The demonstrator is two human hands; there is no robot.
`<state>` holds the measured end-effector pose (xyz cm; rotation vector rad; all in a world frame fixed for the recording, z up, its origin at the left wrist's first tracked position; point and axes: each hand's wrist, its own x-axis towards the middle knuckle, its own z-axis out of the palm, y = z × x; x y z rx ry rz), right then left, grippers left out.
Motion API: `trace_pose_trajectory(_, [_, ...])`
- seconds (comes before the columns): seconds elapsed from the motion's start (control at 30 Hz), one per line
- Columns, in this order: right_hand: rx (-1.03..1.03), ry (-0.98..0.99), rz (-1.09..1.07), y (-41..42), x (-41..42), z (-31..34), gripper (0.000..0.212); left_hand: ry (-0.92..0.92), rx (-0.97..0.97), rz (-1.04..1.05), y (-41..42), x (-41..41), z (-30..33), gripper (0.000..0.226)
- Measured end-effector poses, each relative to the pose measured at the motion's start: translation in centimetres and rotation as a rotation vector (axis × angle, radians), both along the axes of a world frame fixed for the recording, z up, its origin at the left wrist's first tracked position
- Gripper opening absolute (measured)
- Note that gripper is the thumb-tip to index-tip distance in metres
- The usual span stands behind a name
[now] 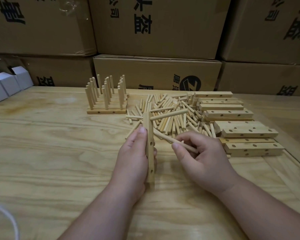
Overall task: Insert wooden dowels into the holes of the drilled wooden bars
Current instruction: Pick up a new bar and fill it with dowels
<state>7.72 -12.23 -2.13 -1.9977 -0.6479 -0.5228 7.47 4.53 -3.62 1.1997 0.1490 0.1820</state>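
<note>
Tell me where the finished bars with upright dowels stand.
In the head view, the finished bars with upright dowels stand far left of the loose dowel pile, before the stacked cardboard boxes.

left hand [132, 158] — bare, no glove | right hand [200, 159] — bare | forearms unsleeved, short nails

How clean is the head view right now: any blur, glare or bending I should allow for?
Head view: light is soft and even, with no hard glare on the table. The left hand, its bar and the right hand look fairly sharp. Wide-angle bending tilts the cardboard boxes at the edges. The dowel pile is slightly soft.
</note>
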Motion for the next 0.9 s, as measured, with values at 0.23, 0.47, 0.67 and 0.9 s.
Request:
trace_pose_trajectory(0.23, [-0.086,-0.092,-0.002,-0.1,0.0,0.4,0.012,0.023,-0.002,0.034,-0.1,0.0,0.0,0.023])
trace_pose_trajectory(0.47, [-0.125,-0.118,0.003,-0.2,0.0,0.7,0.011,0.029,0.009,0.037,-0.2,-0.2,0.3,0.022])
trace_pose_trajectory(0.67, [-0.143,-0.125,0.024,-0.4,0.1,0.7,0.007,0.018,0.000,0.008,-0.3,-0.5,0.6,0.024])
trace_pose_trajectory(0.9, [-0.148,-0.104,0.044,-0.8,0.1,0.5,0.009,-0.001,-0.017,-0.020,-0.4,-0.6,0.9,0.023])
